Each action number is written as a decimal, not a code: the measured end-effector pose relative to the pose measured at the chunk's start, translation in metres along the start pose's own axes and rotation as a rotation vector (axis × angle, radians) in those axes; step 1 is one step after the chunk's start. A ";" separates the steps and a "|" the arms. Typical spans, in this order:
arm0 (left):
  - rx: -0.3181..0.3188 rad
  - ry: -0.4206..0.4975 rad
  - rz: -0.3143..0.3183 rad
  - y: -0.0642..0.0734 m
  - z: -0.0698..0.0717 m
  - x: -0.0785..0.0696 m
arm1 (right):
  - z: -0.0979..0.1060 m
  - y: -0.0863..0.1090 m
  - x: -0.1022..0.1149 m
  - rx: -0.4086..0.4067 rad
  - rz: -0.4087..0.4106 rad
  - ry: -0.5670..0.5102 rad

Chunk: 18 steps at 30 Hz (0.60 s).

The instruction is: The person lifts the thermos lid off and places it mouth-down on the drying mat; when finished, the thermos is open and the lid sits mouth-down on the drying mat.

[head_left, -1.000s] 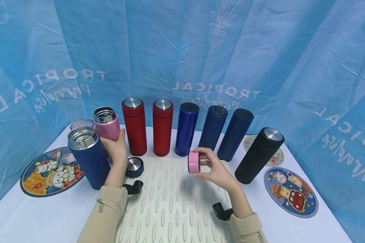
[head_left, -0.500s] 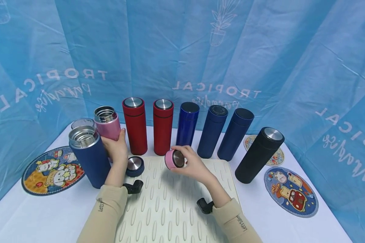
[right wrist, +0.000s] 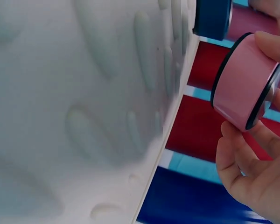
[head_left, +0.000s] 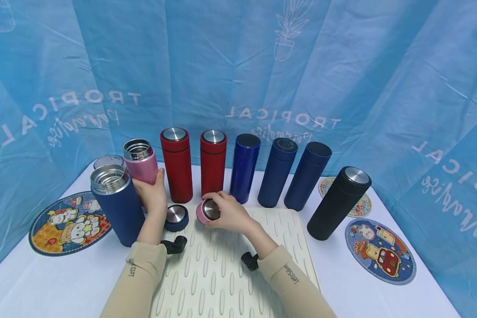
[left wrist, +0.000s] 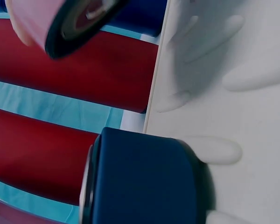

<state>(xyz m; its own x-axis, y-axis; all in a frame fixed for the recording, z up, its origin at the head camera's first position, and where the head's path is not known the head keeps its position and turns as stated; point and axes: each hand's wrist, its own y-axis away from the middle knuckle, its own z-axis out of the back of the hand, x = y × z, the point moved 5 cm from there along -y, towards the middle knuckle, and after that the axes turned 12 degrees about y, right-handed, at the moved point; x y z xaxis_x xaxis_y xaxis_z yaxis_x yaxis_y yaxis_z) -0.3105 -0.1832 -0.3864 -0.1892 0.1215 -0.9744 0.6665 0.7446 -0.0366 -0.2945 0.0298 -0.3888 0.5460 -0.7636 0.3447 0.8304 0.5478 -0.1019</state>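
Pink bottle [head_left: 142,168] stood upright on the white-covered counter [head_left: 32,282], rear left; pink lid [head_left: 207,213] held apart from it, nearer the middle. Left to right, head view:

Far left, an oval cartoon mat [head_left: 69,226] is laid flat. A clear rim [head_left: 108,160] is partly hidden behind an open navy bottle [head_left: 120,212], whose threaded steel mouth is exposed. Just beyond, the pink bottle, likewise open on top, is grasped around its side by the left hand [head_left: 153,190]; thumb seen at its right, other fingers mostly hidden.

Next, a navy lid [head_left: 176,218], silver top up, is set at the far left corner of a ribbed white mat [head_left: 222,274]. Two red bottles [head_left: 176,172], capped, are stood behind. Before the second, the pink lid is pinched between thumb and fingers of the right hand [head_left: 229,213], tilted, silver top turned up and rightward; clear of the ribbed white mat in the right wrist view.

Then a glossy blue bottle [head_left: 244,170] and two capped navy bottles [head_left: 278,174]; a black bottle [head_left: 335,205] is placed nearer. Behind it, a small round mat [head_left: 363,206] is partly covered. Far right, a car-print mat [head_left: 381,251] is laid.
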 end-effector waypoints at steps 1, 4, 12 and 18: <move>0.003 -0.006 0.005 0.000 0.000 0.000 | -0.002 -0.003 0.002 0.006 0.000 0.024; 0.006 -0.018 0.001 -0.001 0.000 0.002 | -0.006 -0.010 0.006 0.020 -0.002 0.103; 0.018 -0.040 -0.011 -0.001 0.001 0.002 | -0.013 -0.021 0.015 0.077 0.005 0.224; 0.030 -0.036 -0.018 0.000 0.001 0.002 | -0.020 -0.024 0.016 0.129 0.014 0.270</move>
<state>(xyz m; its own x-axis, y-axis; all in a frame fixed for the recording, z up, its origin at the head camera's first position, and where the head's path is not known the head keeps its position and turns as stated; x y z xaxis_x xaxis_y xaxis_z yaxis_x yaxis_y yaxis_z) -0.3097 -0.1839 -0.3883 -0.1755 0.0843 -0.9809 0.6846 0.7264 -0.0601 -0.3031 -0.0021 -0.3999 0.5818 -0.8092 0.0815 0.8107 0.5850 0.0207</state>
